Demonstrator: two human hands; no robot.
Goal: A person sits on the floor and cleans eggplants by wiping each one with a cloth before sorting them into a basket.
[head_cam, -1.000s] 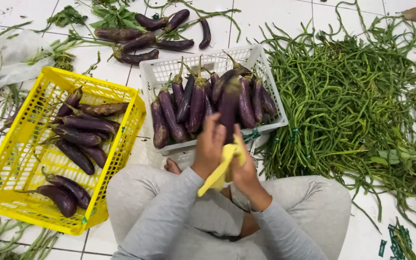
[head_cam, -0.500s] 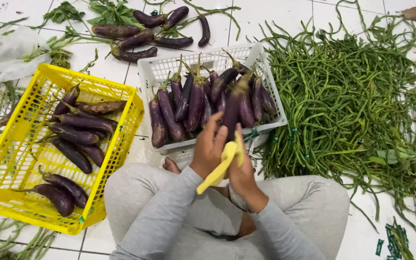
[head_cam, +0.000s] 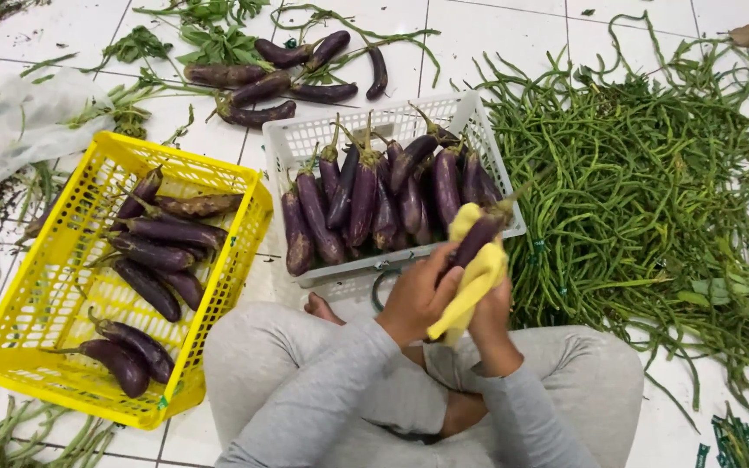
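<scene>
I sit cross-legged on a tiled floor. My left hand (head_cam: pixel 420 296) and my right hand (head_cam: pixel 489 314) are together in front of me, both closed on a yellow cloth (head_cam: pixel 477 276) wrapped around a long purple eggplant (head_cam: pixel 478 237). The eggplant's stem end points up and to the right, over the near right corner of a white basket (head_cam: pixel 489 139) packed with upright purple eggplants. Only the upper part of the held eggplant shows outside the cloth.
A yellow crate (head_cam: pixel 218 286) with several eggplants lies at my left. Loose eggplants (head_cam: pixel 263 87) and green stems lie beyond the white basket. A big heap of long green beans (head_cam: pixel 652 191) fills the right side. A clear plastic bag (head_cam: pixel 28 121) lies far left.
The eggplant in the cloth has tilted from upright toward the right, and both hands have shifted slightly right along it.
</scene>
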